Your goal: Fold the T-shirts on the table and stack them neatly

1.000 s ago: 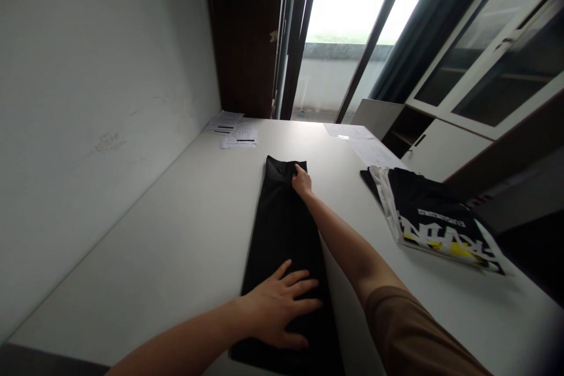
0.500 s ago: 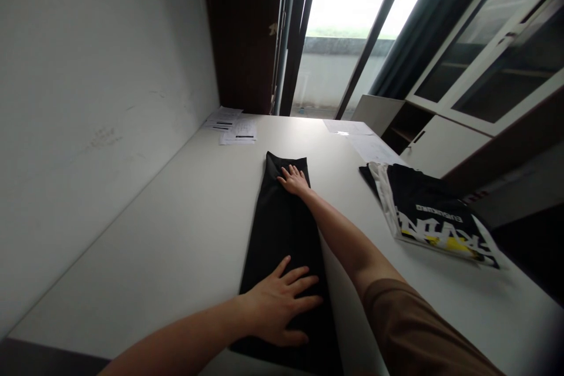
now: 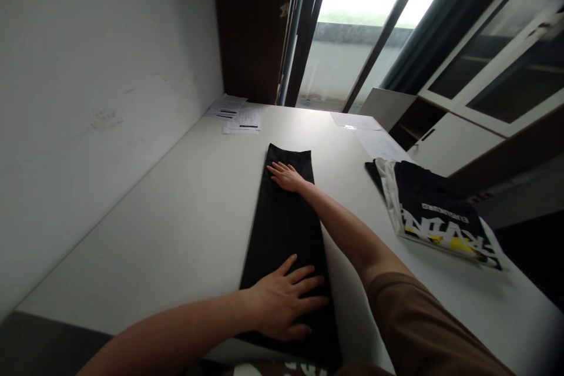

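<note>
A long black garment (image 3: pixel 286 229), folded into a narrow strip, lies flat on the white table (image 3: pixel 176 217). Whether it is trousers or something else, I cannot tell. My left hand (image 3: pixel 286 299) rests palm down on its near part, fingers spread wide. Farther off, my right hand (image 3: pixel 286 177) lies flat near the far end of the cloth, fingers stretched out toward its left edge. Neither hand grips anything.
To the right sits a stack of folded clothes (image 3: pixel 440 211), the top one black with white and yellow print. Paper sheets (image 3: pixel 242 120) lie at the far left corner, with other sheets (image 3: pixel 379 144) at the far right. A wall (image 3: pixel 110 100) borders the table's left side.
My right hand has slid left across the far end of the cloth, and the raised fold there now lies flatter. My left hand stays spread on the near part. The view has shifted slightly.
</note>
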Tool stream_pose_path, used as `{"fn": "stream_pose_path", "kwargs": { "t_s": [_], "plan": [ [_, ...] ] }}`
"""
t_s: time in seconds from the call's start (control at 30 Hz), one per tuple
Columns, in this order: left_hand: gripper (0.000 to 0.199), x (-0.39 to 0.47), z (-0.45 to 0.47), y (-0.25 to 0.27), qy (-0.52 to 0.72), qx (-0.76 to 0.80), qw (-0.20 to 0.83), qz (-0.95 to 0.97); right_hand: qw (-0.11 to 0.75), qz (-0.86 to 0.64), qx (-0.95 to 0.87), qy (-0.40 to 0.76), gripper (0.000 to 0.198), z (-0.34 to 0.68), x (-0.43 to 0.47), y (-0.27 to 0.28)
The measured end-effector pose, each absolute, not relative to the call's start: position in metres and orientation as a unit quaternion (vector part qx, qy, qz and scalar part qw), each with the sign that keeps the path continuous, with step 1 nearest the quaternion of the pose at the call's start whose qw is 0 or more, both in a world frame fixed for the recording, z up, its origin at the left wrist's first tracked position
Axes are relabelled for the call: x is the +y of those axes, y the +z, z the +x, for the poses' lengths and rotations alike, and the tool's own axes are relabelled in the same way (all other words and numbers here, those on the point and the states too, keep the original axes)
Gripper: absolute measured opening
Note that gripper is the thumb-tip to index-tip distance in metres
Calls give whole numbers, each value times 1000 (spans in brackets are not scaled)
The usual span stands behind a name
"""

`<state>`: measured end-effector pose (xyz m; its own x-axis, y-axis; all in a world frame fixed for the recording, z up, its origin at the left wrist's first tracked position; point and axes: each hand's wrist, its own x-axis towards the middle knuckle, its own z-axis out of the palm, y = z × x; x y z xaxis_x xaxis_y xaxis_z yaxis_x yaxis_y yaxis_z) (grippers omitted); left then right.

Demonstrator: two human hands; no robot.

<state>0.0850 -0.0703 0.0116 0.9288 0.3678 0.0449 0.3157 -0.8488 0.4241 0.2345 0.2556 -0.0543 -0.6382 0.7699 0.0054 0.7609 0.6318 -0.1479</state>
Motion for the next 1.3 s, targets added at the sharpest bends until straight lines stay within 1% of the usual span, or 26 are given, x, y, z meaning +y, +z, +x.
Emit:
{"fn": "stream_pose_path", "kwargs": {
  "t_s": [0.13, 0.3, 0.4, 0.6, 0.73, 0.87, 0.97, 1.07, 1.2, 1.3],
  "plan": [
    [61, -71, 86, 14, 57, 179, 219, 957, 4, -466, -882, 74, 69, 219, 275, -56],
    [61, -71, 86, 14, 59, 183, 221, 956, 10, -500, -862, 84, 79, 204, 297, -57],
    [61, -70, 86, 13, 60, 182, 220, 956, 18, -505, -859, 89, 82, 201, 309, -57],
    [62, -63, 88, 14, 63, 180, 205, 960, 31, -506, -858, 86, 78, 201, 342, -63],
    [62, -58, 91, 6, 69, 176, 164, 968, 48, -501, -861, 73, 74, 200, 367, -68],
    [54, -54, 94, -16, 93, 172, 98, 976, 67, -504, -858, 72, 71, 200, 384, -71],
    [51, -49, 97, -29, 100, 175, 83, 976, 93, -503, -856, 73, 64, 199, 388, -66],
    [50, -43, 99, -28, 99, 177, 101, 974, 149, -501, -849, 83, 53, 203, 383, -54],
    [52, -40, 96, -7, 89, 198, 174, 961, 237, -493, -834, 65, 46, 231, 356, -40],
    [53, -39, 92, 6, 82, 243, 217, 942, 241, -490, -836, 52, 48, 270, 316, -39]
  ]
}}
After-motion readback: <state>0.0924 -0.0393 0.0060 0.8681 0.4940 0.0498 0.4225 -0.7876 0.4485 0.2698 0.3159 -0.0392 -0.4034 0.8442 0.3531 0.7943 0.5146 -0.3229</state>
